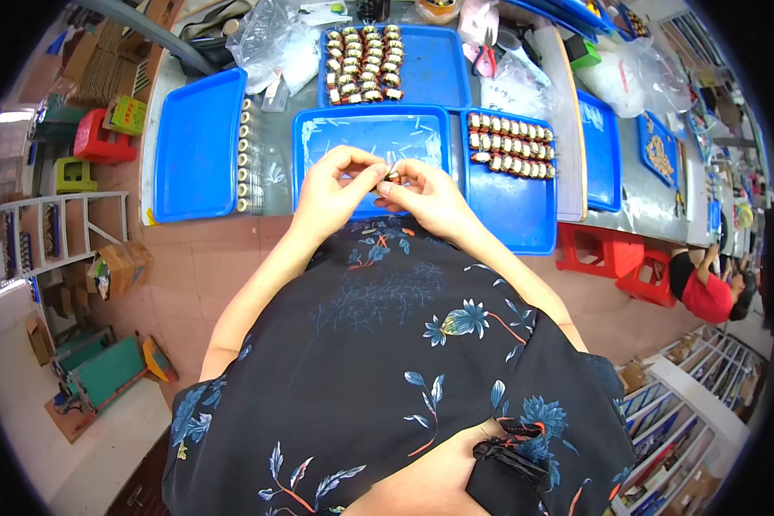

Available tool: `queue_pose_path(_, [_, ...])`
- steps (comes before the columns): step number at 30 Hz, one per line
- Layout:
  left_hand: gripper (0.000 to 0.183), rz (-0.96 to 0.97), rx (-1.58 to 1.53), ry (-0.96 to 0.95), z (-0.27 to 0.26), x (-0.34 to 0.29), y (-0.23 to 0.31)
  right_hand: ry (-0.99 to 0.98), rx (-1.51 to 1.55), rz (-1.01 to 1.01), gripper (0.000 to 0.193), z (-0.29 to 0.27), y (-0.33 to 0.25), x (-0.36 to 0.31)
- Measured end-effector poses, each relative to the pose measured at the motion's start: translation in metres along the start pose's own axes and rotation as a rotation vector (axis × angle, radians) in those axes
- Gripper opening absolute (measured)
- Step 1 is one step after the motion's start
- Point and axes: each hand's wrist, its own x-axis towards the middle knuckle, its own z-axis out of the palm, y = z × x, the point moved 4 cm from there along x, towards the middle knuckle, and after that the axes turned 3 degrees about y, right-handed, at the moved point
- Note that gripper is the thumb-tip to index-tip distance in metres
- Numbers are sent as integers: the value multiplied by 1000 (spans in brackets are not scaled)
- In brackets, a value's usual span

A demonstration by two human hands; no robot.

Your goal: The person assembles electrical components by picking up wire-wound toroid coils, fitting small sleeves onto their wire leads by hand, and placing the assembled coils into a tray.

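Over the middle blue tray (318,129), left hand (331,191) and right hand (428,196) both pinch one small coil (392,176) between fingertips; coil too small to tell its axis.

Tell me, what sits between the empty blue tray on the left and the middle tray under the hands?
In the head view, a single column of small coil parts stands on the grey table between the left tray and the middle tray.

An assembly workshop: blue trays (199,146) of small wound coils (363,64) cover a long workbench (641,202).
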Motion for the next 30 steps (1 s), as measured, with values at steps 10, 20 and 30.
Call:
queue_pose_path(10, [14, -414, -429, -5, 8, 1, -21, -22, -102, -46, 26, 2, 12, -3])
queue_pose_path(20, [38, 225, 338, -30, 16, -2, 5, -46, 587, 178, 37, -6, 22, 10])
queue_pose_path(30, [37, -185, 19, -291, 4, -6, -3, -110, -627, -464, 27, -29, -62, -10])
